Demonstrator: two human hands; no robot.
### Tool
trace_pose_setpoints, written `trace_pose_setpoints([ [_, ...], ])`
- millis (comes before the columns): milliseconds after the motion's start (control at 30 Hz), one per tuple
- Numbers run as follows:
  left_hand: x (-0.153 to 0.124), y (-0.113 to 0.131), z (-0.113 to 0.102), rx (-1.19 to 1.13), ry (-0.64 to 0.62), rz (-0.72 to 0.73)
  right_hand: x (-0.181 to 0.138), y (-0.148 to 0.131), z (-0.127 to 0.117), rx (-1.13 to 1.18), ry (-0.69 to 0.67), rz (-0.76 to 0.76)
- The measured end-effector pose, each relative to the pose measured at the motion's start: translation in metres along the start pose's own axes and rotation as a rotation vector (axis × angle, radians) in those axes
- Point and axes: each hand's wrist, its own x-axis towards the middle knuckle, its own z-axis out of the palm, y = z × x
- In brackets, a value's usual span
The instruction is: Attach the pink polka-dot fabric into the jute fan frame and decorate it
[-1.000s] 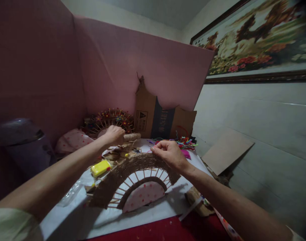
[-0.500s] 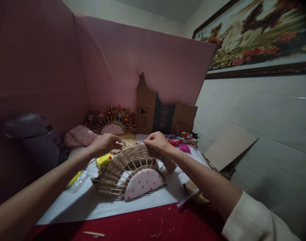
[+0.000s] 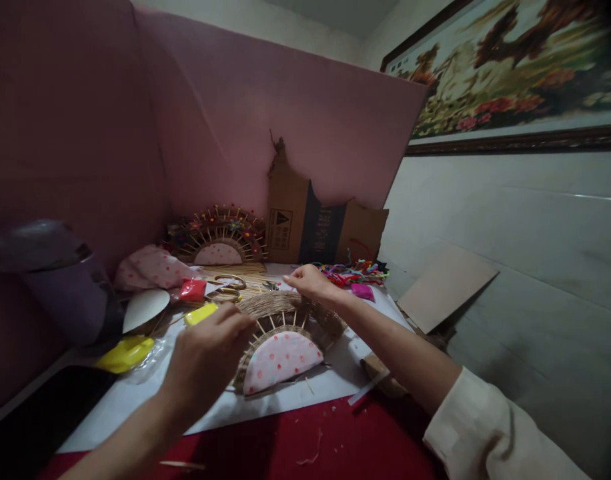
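A half-round brown woven fan with a pink, red-dotted fabric centre (image 3: 285, 360) is resting near the front edge of a white sheet (image 3: 335, 380) on the red-covered counter (image 3: 375, 440), presumably keeping its rim within reach. The right hand (image 3: 310, 280) is bringing thumb and finger together by the far rim; the left hand (image 3: 210, 347) is curling before the left end. Whether either grip is holding anything cannot be told.

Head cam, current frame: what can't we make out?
Head view: left end of the woven piece, mostly hidden behind the left hand.
Head view: anything in that hand, hidden by its own fingers.
Head view: anything pinched by the right hand, too small to tell.
Head view: black flat object, cut off by the left and bottom edges.
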Motion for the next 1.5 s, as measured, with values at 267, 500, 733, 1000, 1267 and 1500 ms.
trace_pose_setpoints([
  [267, -0.019, 0.061, 0.043, 0.083, -0.189, 0.318, -0.047, 0.041, -0.055, 0.343, -0.001, 0.087],
  [500, -0.016, 0.081, 0.072, 0.091, -0.321, 0.447, -0.077, 0.063, -0.084, 0.456, 0.215, 0.078],
  [733, -0.026, 0.067, 0.085, 0.094, -0.121, 0.643, -0.083, 0.069, -0.063, 0.485, 0.366, 0.068],
  [1000, -0.037, 0.070, 0.072, 0.034, -0.017, 0.662, -0.061, 0.087, -0.051, 0.377, 0.340, 0.099],
  [1267, -0.033, 0.066, 0.080, -0.240, -0.069, 0.267, -0.051, 0.095, -0.061, 0.315, 0.249, 0.087],
  [1500, -0.017, 0.053, 0.073, -0.831, -0.079, -0.177, -0.041, 0.096, -0.056, 0.291, 0.233, 0.086],
])
